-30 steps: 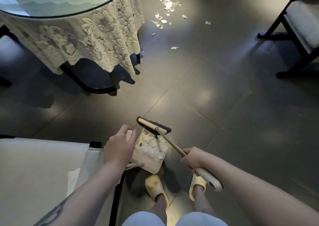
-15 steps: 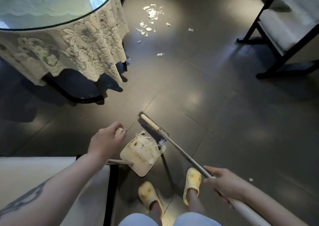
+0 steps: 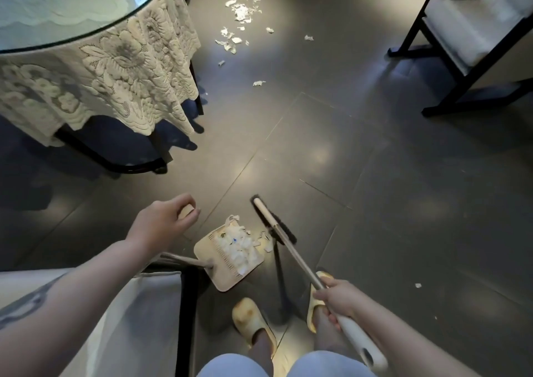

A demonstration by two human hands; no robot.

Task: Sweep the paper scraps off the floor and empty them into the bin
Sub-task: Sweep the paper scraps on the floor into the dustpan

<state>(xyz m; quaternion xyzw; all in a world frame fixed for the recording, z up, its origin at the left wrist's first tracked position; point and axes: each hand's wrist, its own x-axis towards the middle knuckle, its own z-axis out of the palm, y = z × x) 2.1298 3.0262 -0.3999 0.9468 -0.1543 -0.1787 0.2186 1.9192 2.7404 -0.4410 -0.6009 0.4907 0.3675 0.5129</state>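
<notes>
Two hands gripped pan handle, broom; broom had swung off pan, spilling scraps beside it; more scraps far beyond fingers.

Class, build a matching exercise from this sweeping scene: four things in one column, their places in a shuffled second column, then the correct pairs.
1. dustpan
2. broom
3. left hand
4. paper scraps

a. gripped by the right hand
b. far floor, past the table
c. holds the dustpan handle's top
d. on the floor, holding scraps

Pairs: 1-d, 2-a, 3-c, 4-b
</notes>
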